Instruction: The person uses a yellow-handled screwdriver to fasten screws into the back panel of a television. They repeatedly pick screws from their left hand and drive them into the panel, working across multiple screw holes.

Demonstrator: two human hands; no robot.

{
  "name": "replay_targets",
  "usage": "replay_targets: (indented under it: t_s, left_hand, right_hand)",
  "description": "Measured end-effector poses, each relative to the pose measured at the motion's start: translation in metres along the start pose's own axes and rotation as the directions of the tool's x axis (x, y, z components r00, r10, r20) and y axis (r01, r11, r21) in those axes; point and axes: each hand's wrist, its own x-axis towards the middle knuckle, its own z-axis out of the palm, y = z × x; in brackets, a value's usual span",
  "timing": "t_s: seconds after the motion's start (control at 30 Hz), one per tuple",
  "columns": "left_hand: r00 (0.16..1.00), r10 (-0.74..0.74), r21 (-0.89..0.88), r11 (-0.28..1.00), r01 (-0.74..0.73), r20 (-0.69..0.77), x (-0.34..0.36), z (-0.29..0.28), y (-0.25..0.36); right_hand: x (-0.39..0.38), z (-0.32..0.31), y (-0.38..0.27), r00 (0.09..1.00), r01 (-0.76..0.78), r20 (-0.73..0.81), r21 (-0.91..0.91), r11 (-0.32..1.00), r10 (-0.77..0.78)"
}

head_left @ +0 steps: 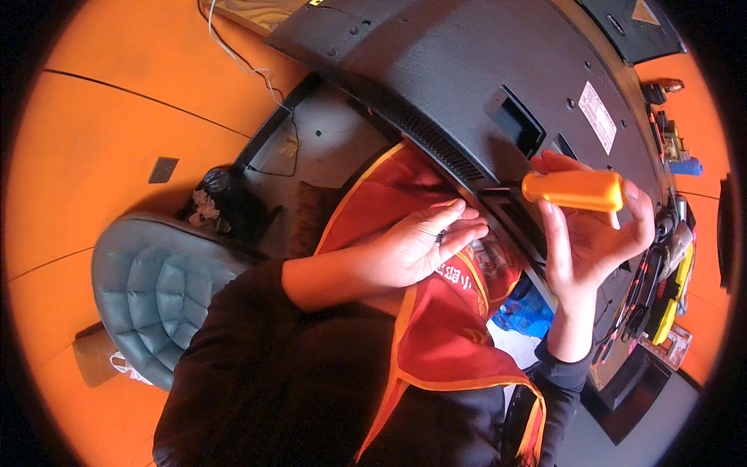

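My right hand is closed on the orange handle of a screwdriver, held sideways between thumb and fingers. Its dark shaft is hard to make out against the black panel behind. That panel is the back of a large flat TV, which has vents, recessed ports and a white label. Left of the screwdriver, close to the TV's lower edge, my left hand is cupped with its palm up and fingers curled. Small dark pieces, too small to name, sit among its fingers.
A grey-blue padded chair stands on the left by a black bag of rubbish. Tools and a yellow-black item crowd the bench at right. A red apron hangs over my front. A pale cable runs at upper left.
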Motion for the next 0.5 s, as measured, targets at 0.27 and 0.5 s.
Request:
replay_targets:
  t_s: [0.27,0.5]
  left_hand:
    - [0.997,-0.035,0.002,0.999,0.035,-0.064,-0.004,0.002,0.003]
    - [0.999,-0.034,-0.021,0.999,0.034,-0.031,-0.003,0.002,0.002]
  right_hand:
    - [0.009,-0.005,0.001,0.991,0.066,0.125,-0.086,0.994,-0.055]
    - [0.011,-0.001,-0.005,0.988,0.106,0.134,-0.266,0.958,-0.072]
